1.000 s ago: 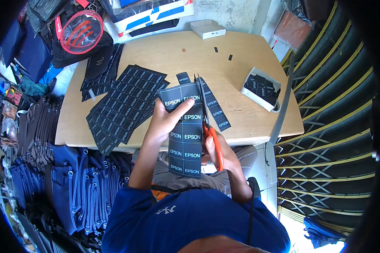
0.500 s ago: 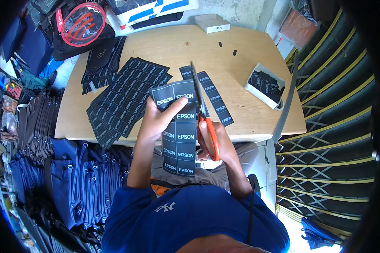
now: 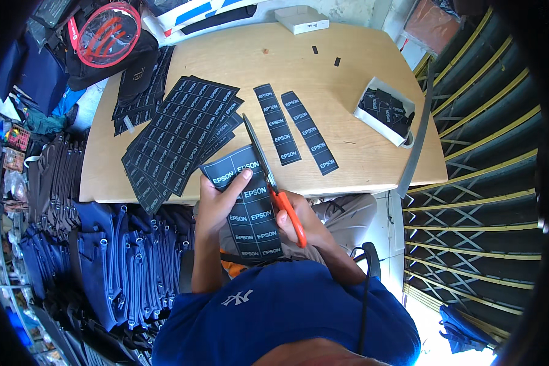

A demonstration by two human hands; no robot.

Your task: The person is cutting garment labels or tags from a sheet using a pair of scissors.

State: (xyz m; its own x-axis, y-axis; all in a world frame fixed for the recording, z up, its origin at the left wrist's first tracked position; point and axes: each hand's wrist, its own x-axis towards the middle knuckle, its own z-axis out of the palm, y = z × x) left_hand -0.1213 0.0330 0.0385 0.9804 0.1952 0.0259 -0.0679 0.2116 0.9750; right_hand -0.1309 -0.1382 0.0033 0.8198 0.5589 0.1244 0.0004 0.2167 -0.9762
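My left hand point(image 3: 218, 200) pinches a black label sheet point(image 3: 250, 215) printed in two columns, its thumb lying across the upper part. In my right hand point(image 3: 294, 215) are scissors point(image 3: 286, 209) with orange handles, their blades pointing up and away along the sheet's right edge. The blades look nearly together; whether they bite into the sheet I cannot tell. Both hands are just off the table's near edge, above my lap. Beyond them on the table lie two cut label strips point(image 3: 277, 125), point(image 3: 310, 134) side by side. A stack of larger label sheets point(image 3: 183, 131) spreads out to the left.
A white box point(image 3: 381, 125) of cut black labels stands on the wooden table point(image 3: 372, 67) at right. An upturned white lid point(image 3: 302, 21) lies at the back. Blue bags point(image 3: 125, 268) crowd the left below the table; a folding metal gate point(image 3: 476, 201) runs along the right.
Both hands have drawn nearer my body and a little left, with the sheet and the scissors. The sheet is now tilted, and the two strips on the table show in full.
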